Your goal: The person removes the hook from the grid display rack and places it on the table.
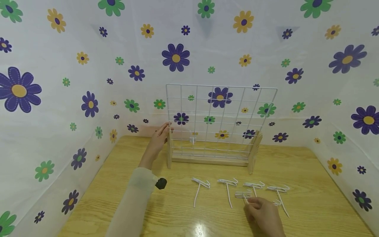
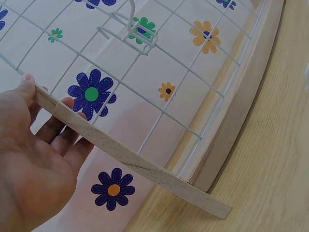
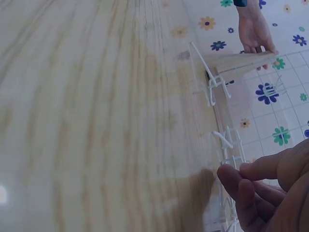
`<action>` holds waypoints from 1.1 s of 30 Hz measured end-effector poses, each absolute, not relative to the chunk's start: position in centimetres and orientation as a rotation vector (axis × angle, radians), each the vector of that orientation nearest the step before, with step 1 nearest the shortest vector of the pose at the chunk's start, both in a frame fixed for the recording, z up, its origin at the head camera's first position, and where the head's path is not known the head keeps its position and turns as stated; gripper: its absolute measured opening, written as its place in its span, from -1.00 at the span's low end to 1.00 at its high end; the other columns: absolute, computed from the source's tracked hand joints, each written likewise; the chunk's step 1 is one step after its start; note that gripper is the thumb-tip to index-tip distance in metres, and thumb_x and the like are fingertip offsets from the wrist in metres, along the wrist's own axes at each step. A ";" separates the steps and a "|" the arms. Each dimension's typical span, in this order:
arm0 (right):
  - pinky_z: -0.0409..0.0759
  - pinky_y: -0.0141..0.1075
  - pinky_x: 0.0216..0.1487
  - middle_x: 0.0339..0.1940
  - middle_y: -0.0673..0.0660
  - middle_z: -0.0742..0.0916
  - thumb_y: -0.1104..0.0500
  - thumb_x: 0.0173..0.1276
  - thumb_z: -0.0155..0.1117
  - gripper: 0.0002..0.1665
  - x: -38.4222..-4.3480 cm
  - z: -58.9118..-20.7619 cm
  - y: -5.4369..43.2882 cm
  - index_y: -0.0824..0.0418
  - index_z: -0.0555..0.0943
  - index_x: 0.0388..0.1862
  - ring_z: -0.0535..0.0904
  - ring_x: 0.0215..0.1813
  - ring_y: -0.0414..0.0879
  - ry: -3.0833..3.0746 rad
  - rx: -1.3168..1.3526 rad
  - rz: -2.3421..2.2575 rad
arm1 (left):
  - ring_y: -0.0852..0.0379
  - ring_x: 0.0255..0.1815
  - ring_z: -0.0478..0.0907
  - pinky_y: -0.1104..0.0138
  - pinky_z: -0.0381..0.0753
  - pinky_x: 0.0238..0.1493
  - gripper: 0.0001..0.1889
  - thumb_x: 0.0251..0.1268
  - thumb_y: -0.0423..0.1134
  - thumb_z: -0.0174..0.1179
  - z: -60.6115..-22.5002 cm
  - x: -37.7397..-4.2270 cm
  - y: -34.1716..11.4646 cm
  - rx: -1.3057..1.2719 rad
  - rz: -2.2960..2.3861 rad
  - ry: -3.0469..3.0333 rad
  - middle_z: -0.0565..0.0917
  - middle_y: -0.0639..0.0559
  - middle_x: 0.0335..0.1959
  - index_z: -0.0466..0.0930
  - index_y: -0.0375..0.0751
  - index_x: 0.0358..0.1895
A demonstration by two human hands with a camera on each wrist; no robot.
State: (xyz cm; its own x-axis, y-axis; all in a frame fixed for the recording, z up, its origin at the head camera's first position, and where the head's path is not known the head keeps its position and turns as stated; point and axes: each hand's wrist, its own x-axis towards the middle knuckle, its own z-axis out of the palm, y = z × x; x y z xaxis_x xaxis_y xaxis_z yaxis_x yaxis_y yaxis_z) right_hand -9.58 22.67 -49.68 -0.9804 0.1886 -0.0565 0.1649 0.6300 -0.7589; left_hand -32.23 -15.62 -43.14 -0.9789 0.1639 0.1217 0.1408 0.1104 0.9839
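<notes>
A white wire grid panel [image 1: 220, 108] stands upright in a wooden stand [image 1: 210, 161] at the back of the table. My left hand [image 1: 158, 141] grips the top of the stand's left side post [image 2: 130, 157], thumb on one side and fingers round the other. On the grid's lower left hangs one white wire hook [image 1: 193, 139]. Low over the table at the front right, my right hand [image 1: 263, 212] pinches another white wire hook [image 1: 243, 195] between thumb and fingers. Its long prong is partly hidden by the fingers.
Several more white hooks lie in a row before the stand, among them a leftmost hook [image 1: 199, 191] and a rightmost hook [image 1: 279, 194]. A flower-patterned sheet [image 1: 174, 33] encloses the wooden table [image 1: 118, 197] at the back and both sides.
</notes>
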 end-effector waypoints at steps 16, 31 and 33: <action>0.59 -0.37 -0.47 -0.55 -0.03 0.73 0.18 0.36 0.45 -0.82 -9.2 -49.8 22.8 0.31 0.74 -0.29 0.60 -0.51 -0.16 -2.907 -0.288 1.227 | -0.08 0.59 0.22 0.04 0.28 0.55 -0.39 0.69 0.15 -0.17 -43.3 -32.2 -15.6 0.314 2.044 2.329 0.42 -0.08 0.51 0.14 0.08 0.66; 0.68 -0.17 -0.34 -0.47 -0.06 0.70 0.07 0.31 0.50 -0.77 -9.2 -50.1 23.2 0.23 0.73 -0.33 0.60 -0.37 -0.15 -3.015 -0.216 1.022 | -0.11 0.59 0.22 0.01 0.24 0.56 -0.40 0.73 0.08 -0.18 -43.2 -32.1 -15.7 0.319 2.056 2.298 0.38 -0.13 0.52 0.09 0.02 0.67; 0.66 -0.18 -0.35 -0.47 -0.07 0.70 0.07 0.31 0.50 -0.78 -9.2 -50.1 23.2 0.22 0.73 -0.34 0.59 -0.37 -0.16 -3.019 -0.217 1.009 | -0.11 0.58 0.24 0.01 0.25 0.55 -0.39 0.72 0.10 -0.17 -43.2 -32.1 -15.6 0.324 2.052 2.310 0.40 -0.13 0.51 0.11 0.02 0.67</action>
